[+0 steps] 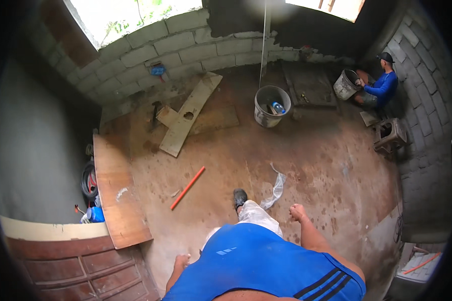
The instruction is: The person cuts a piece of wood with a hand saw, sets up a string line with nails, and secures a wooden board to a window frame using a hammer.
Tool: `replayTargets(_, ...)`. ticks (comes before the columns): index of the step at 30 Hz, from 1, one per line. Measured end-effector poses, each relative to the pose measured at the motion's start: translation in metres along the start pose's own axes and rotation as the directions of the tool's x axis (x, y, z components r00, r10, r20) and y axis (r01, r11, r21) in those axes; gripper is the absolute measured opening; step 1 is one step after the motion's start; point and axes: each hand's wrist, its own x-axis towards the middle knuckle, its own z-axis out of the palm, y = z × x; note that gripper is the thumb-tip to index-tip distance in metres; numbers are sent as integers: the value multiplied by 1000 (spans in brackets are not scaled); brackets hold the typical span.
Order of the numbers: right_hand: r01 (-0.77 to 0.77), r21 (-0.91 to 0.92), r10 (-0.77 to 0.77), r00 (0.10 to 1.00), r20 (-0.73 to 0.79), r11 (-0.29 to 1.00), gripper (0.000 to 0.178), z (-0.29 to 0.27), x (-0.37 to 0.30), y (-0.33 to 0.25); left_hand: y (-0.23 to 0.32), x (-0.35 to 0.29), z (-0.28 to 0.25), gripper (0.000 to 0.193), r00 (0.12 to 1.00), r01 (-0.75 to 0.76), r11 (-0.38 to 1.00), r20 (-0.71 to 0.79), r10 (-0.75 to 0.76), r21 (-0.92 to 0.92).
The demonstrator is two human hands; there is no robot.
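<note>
My right hand (297, 211) hangs out in front of my right side with its fingers curled in. I see nothing in it. Low on the other side, next to my blue shirt, is my left hand (182, 260), its fingers loosely closed and partly turned away; nothing shows in it. Nearest to the right hand, a crumpled strip of clear plastic (276, 190) lies on the stained floor. An orange-red pipe or stick (188, 188) lies ahead of my left hand. One dark shoe (240, 197) shows below my pale trousers.
Ahead stands a grey bucket (267, 118) with a plastic bottle inside. Boards (191, 118) lie at the far left. A co-worker in blue (381, 90) crouches far right, holding another bucket (345, 84), near a stool (389, 133). A wood sheet (116, 200) is at left.
</note>
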Motion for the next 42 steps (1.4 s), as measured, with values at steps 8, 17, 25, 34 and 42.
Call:
replayTargets(8, 257, -68, -263, 957, -123, 964, 21, -49, 92, -197, 167, 100, -126, 40, 936, 218, 662, -39, -351, -718)
replayTargets(17, 44, -91, -63, 973, -221, 995, 18, -58, 123, -253, 325, 302, -286, 45, 965, 256, 805, 87, -249, -535)
replayTargets(25, -222, 228, 244, 967, -70, 948, 20, -49, 98, -353, 426, 489, -447, 49, 965, -123, 949, -258, 46, -292)
replayTargets(34, 397, -167, -406, 652, -640, 902, 28, -155, 291, -584, 545, 525, -484, 52, 977, -83, 868, -211, -25, -489)
replayTargets(42, 655, -355, -647, 273, -712, 667, 44, -317, 463, -943, 492, 397, -410, 56, 878, 321, 867, -223, -423, -381)
